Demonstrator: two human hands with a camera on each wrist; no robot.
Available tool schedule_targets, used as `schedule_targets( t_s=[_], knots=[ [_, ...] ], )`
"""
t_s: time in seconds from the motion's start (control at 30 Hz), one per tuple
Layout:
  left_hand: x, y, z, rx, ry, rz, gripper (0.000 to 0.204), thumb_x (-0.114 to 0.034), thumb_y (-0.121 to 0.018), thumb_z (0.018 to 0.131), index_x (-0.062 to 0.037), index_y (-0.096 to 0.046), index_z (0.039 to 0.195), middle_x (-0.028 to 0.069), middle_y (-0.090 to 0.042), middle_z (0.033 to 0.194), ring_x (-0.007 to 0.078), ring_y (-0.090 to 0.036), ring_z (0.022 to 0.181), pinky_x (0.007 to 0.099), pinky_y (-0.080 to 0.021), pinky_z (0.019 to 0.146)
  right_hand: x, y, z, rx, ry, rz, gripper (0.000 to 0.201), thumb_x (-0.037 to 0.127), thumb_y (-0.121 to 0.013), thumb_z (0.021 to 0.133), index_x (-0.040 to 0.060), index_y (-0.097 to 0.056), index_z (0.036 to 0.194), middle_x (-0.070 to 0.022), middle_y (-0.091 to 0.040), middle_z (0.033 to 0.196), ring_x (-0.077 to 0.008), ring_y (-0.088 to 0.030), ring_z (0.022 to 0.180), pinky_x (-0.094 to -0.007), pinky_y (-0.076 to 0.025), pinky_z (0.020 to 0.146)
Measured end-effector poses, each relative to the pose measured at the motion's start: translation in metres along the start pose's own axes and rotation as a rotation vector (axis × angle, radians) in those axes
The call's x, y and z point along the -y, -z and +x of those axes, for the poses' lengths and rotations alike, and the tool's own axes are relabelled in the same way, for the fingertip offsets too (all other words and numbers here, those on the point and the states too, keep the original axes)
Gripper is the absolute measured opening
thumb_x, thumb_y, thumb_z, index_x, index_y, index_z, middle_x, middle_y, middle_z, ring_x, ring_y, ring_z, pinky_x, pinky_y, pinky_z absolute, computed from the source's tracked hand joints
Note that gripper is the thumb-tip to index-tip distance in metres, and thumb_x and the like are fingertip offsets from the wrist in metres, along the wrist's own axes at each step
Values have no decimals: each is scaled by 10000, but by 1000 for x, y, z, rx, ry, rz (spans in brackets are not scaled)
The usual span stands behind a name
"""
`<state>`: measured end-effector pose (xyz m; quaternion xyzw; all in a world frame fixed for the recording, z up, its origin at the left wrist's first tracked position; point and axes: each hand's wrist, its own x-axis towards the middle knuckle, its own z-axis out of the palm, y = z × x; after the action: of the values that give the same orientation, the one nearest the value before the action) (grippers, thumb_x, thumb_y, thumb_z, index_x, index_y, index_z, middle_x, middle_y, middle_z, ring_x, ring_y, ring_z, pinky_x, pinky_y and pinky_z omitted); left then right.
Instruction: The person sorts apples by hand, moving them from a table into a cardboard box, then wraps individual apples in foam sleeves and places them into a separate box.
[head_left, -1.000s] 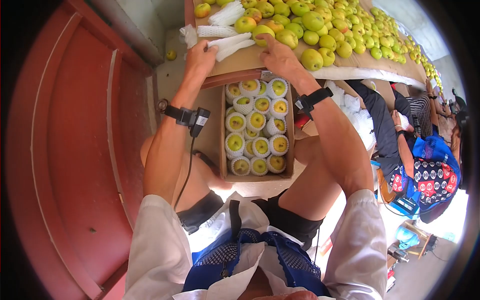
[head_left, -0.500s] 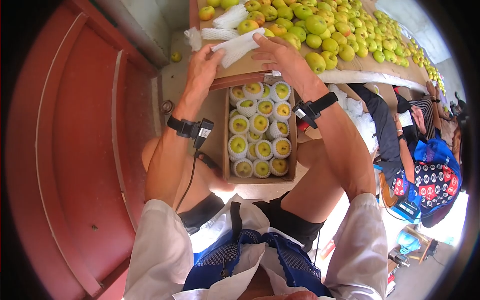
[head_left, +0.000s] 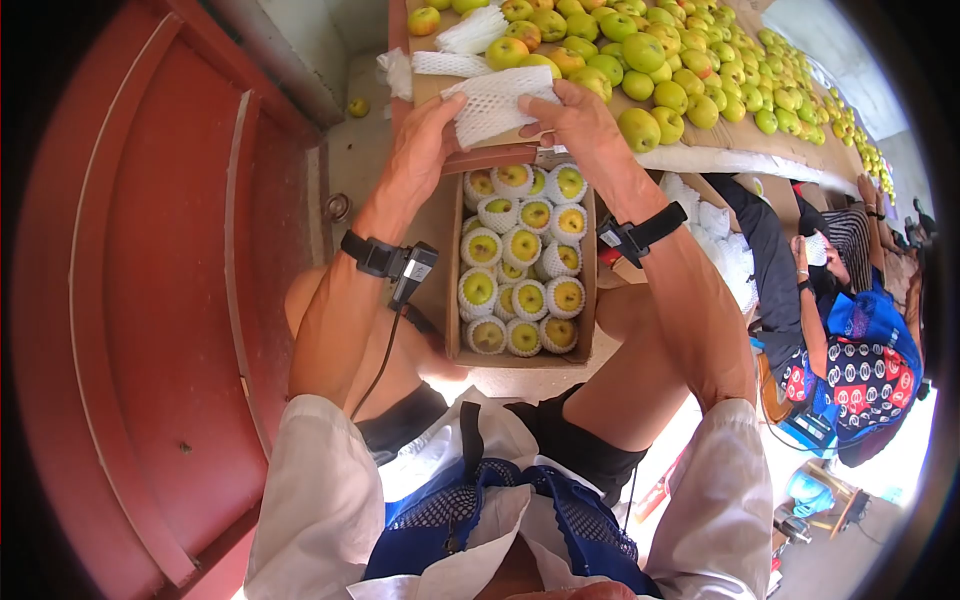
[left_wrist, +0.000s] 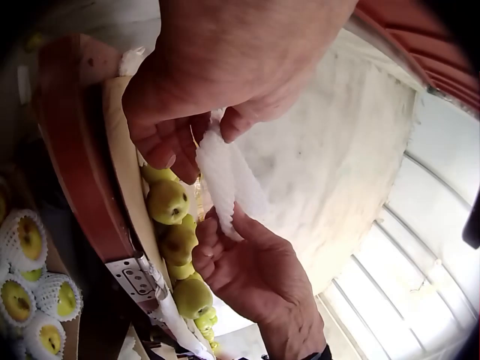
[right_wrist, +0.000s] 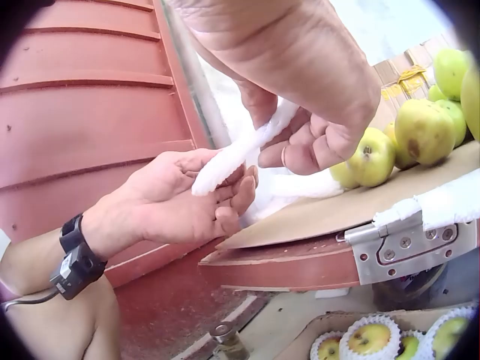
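A white foam net sleeve (head_left: 495, 108) is stretched flat between both hands above the table's near edge. My left hand (head_left: 424, 140) pinches its left end between thumb and fingers. At the other end my right hand (head_left: 580, 122) grips it, thumb on the near face, as the right wrist view also shows with the sleeve (right_wrist: 244, 150) seen edge-on. Beyond the sleeve lie loose green-yellow apples (head_left: 640, 52). Below the hands stands a cardboard box (head_left: 452, 300) filled with apples in foam nets (head_left: 521, 243).
More foam sleeves (head_left: 470, 32) lie at the table's left end. A red door (head_left: 150, 300) stands on the left, and one apple (head_left: 358, 107) lies on the floor beside it. At right, another person (head_left: 850, 340) sits by the table, hands around a white foam piece.
The foam sleeve has been lifted from the table, drawn toward me and spread flat between the hands. The right hand, earlier near an apple, has taken the sleeve's right end.
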<state>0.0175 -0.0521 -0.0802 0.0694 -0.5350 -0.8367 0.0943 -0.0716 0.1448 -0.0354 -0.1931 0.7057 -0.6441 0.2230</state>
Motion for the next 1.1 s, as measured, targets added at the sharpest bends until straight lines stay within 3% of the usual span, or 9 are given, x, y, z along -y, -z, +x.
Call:
schedule_targets(
  t_s=[0.17, 0.37, 0.5, 0.6, 0.7, 0.8, 0.9, 1.1],
  knots=[
    [2, 4, 2, -1, -9, 190, 385, -249, -593, 1060, 20, -592, 1336, 74, -659, 1283, 156, -627, 1146, 313, -493, 1018, 7, -4, -9, -37, 43, 38, 338, 228, -754, 923, -24, -673, 1132, -60, -715, 984, -122, -636, 804, -273, -481, 671],
    [2, -4, -4, 95, -95, 79, 387, -264, -607, 1061, 5, -599, 1339, 53, -666, 1269, 134, -629, 1125, 299, -495, 1009, 1, -2, -8, -102, 70, 48, 308, 229, -754, 927, -26, -688, 1088, -56, -711, 990, -122, -615, 827, -284, -481, 699],
    [4, 0, -3, 83, -89, 145, 357, -280, -617, 1060, -10, -623, 1294, 27, -677, 1201, 103, -631, 1049, 274, -510, 909, -2, -1, -5, -107, 50, 72, 264, 239, -772, 922, 49, -715, 1097, 17, -706, 994, -85, -579, 815, -242, -440, 663],
    [3, 3, -4, 38, -98, 174, 332, -289, -621, 1058, -20, -640, 1251, 4, -681, 1134, 78, -621, 967, 250, -502, 808, 4, -1, -6, -126, 16, -1, 282, 211, -770, 917, -2, -699, 1088, 0, -707, 982, -101, -602, 847, -264, -484, 702],
    [2, 4, -4, -36, -117, 214, 316, -299, -626, 1053, -30, -656, 1216, -12, -684, 1080, 64, -606, 910, 240, -489, 746, -3, -9, -5, -387, 290, -318, 324, 223, -750, 912, -42, -679, 1084, -139, -735, 983, -220, -682, 860, -348, -533, 783],
    [-2, 1, -6, -96, -119, 296, 320, -313, -628, 1048, -36, -663, 1205, -14, -687, 1052, 67, -601, 892, 242, -495, 745, -6, -11, -7, -353, 408, -359, 334, 249, -739, 908, -21, -690, 1099, -147, -742, 998, -253, -703, 881, -361, -545, 810],
    [-2, -1, -8, -96, -122, 323, 329, -327, -627, 1047, -38, -667, 1199, -14, -680, 1034, 75, -599, 887, 245, -502, 757, -2, -23, -15, -172, 382, -423, 338, 279, -736, 898, 21, -706, 1114, -141, -737, 1028, -274, -698, 929, -374, -544, 839],
    [-10, -12, -18, 2, -114, 141, 392, -363, -636, 1043, -22, -648, 1236, 19, -645, 1116, 93, -595, 943, 251, -515, 793, -4, -29, -18, -179, 324, -573, 357, 332, -712, 906, 59, -724, 1136, -136, -737, 1105, -295, -686, 983, -413, -535, 879]
  ],
)
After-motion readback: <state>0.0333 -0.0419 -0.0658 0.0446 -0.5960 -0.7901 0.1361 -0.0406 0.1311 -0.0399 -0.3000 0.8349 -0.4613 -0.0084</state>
